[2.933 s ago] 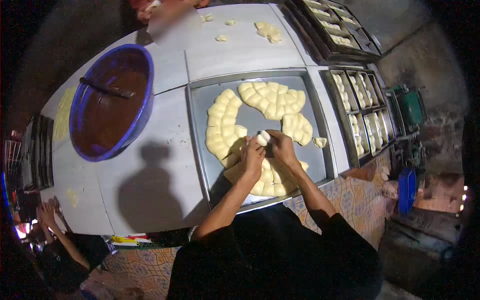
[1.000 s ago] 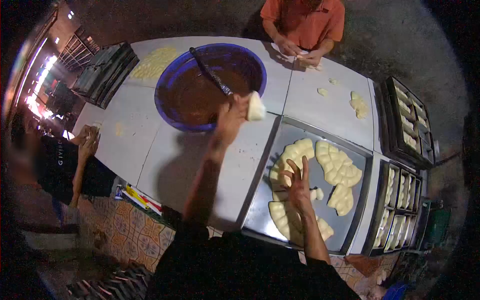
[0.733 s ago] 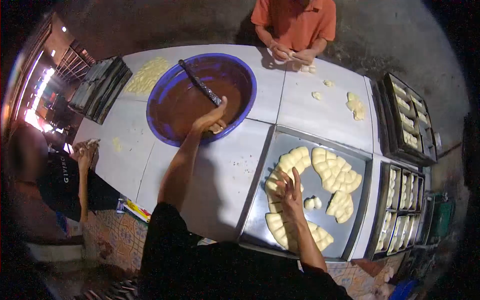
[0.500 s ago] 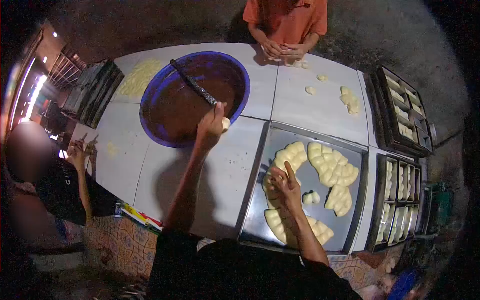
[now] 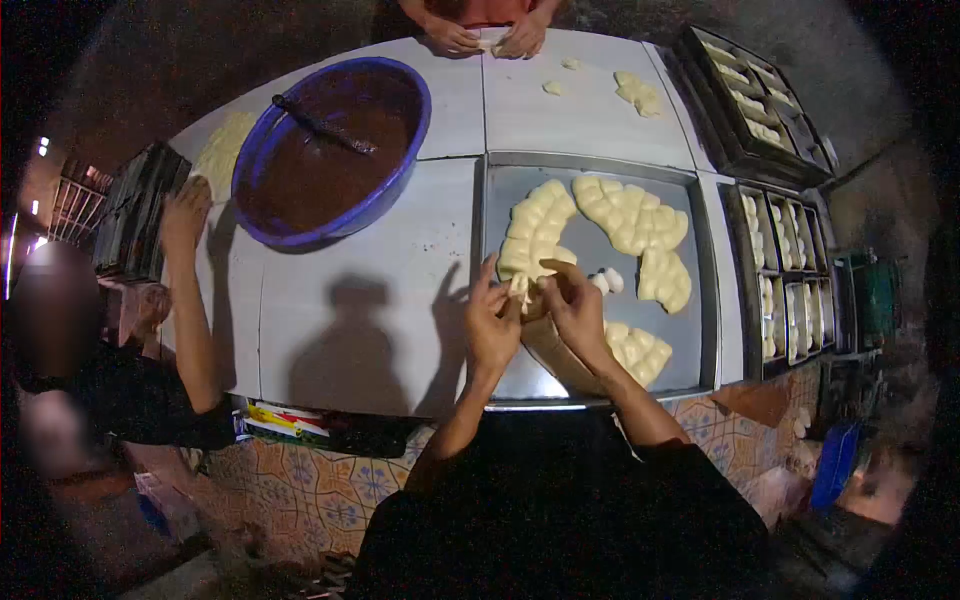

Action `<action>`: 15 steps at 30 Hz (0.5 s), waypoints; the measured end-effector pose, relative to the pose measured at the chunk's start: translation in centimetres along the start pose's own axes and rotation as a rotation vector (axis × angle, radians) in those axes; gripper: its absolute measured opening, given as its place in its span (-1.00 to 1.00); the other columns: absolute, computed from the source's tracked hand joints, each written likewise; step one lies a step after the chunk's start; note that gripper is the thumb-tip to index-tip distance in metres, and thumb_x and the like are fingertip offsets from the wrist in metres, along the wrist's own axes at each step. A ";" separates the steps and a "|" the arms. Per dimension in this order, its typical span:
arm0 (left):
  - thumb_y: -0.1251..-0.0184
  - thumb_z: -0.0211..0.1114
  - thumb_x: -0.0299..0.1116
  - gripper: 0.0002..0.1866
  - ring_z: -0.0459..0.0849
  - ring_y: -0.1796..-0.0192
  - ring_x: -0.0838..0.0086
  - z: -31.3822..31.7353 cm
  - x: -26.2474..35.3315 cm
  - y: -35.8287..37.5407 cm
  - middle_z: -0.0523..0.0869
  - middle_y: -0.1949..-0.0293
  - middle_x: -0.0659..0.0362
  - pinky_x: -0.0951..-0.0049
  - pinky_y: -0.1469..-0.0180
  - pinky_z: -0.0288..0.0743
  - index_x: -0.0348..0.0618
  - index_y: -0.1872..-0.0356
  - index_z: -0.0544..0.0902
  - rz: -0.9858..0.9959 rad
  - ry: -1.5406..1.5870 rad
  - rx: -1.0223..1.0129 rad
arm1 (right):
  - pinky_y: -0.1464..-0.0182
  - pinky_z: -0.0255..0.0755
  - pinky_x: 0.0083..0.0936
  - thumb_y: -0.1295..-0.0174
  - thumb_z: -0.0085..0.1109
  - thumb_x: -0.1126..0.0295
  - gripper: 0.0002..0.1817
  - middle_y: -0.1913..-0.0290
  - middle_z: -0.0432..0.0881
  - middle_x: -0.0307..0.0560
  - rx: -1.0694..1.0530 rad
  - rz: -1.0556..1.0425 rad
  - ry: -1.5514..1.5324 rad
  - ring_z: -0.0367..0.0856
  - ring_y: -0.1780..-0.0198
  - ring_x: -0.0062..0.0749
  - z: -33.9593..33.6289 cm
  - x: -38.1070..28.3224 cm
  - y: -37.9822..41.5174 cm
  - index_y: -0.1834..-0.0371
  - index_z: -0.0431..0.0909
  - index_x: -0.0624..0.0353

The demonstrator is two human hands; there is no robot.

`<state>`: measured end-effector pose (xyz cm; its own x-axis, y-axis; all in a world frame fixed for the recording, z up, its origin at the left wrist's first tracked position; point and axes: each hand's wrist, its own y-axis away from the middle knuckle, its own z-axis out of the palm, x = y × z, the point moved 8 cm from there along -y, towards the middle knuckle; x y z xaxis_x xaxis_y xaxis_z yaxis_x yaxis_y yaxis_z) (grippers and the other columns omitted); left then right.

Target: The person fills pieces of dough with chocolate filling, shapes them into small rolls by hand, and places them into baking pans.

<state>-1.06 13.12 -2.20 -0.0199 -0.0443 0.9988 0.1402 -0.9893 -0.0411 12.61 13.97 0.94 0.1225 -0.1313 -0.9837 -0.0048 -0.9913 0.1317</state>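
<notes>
Over the left part of a metal tray, my left hand and my right hand meet at a small piece of pale dough. The fingertips of both hands pinch it. Clusters of dough balls lie on the tray around my hands, and small loose pieces sit just right of my right hand. A blue basin of brown filling stands to the left, with a dark-handled utensil resting in it.
Across the table a person's hands work near small dough pieces. At left, another person's arm reaches toward flattened dough beside stacked dark pans. Dough-filled pans stand at right.
My left hand has left the utensil and come to the tray, meeting my right hand at the dough. The view has shifted. The person at left has reached farther over the table.
</notes>
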 end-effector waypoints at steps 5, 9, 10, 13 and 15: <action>-0.13 0.14 -0.79 -0.39 0.70 0.12 0.35 1.1 1.4 1.4 0.67 0.08 -0.14 0.54 0.11 0.60 -0.33 -0.28 0.34 -0.157 0.018 -0.230 | 0.34 0.32 -0.57 -0.01 0.40 0.52 -0.80 0.37 0.44 -0.19 -0.224 -0.299 0.131 0.44 0.34 -0.52 -0.8 0.9 2.5 0.26 0.70 0.20; -0.16 -0.02 -0.77 -0.46 0.51 -0.19 0.12 2.0 -2.6 3.9 0.38 -0.26 -0.21 0.33 -0.21 0.48 -0.49 -0.24 0.27 -0.691 0.753 -0.269 | 0.05 0.47 -0.37 -0.09 0.26 0.54 -0.85 0.13 0.50 0.00 -0.280 -0.560 0.352 0.55 0.07 -0.14 -2.0 0.1 6.0 0.25 0.64 0.23; -0.17 -0.02 -0.76 -0.46 0.53 -0.18 0.12 2.7 -2.5 4.4 0.40 -0.24 -0.22 0.32 -0.20 0.49 -0.48 -0.25 0.26 -0.707 0.813 -0.296 | 0.03 0.46 -0.35 -0.09 0.26 0.53 -0.84 0.10 0.50 0.01 -0.220 -0.550 0.359 0.55 0.05 -0.13 -3.1 0.5 6.1 0.24 0.64 0.23; -0.24 0.06 -0.71 -0.49 0.56 -0.16 0.15 3.3 -1.6 5.6 0.50 -0.13 -0.22 0.34 -0.17 0.53 -0.50 -0.25 0.28 -0.653 0.752 -0.368 | -0.02 0.42 -0.37 -0.08 0.28 0.51 -0.82 0.08 0.50 -0.01 -0.060 -0.476 0.293 0.53 0.01 -0.17 -5.0 2.1 5.9 0.23 0.62 0.25; -0.27 0.11 -0.66 -0.55 0.60 -0.11 0.16 3.7 0.2 5.9 0.54 -0.07 -0.20 0.36 -0.13 0.56 -0.52 -0.21 0.34 -0.424 0.303 -0.418 | -0.01 0.40 -0.44 -0.07 0.29 0.53 -0.82 0.10 0.51 -0.03 -0.127 -0.400 0.083 0.53 0.04 -0.23 -5.4 2.4 4.9 0.24 0.62 0.26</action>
<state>3.40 7.75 -2.17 -0.2745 0.3834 0.8819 -0.3348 -0.8978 0.2862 18.22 8.82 -0.10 0.1694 0.2703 -0.9478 0.1809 -0.9538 -0.2397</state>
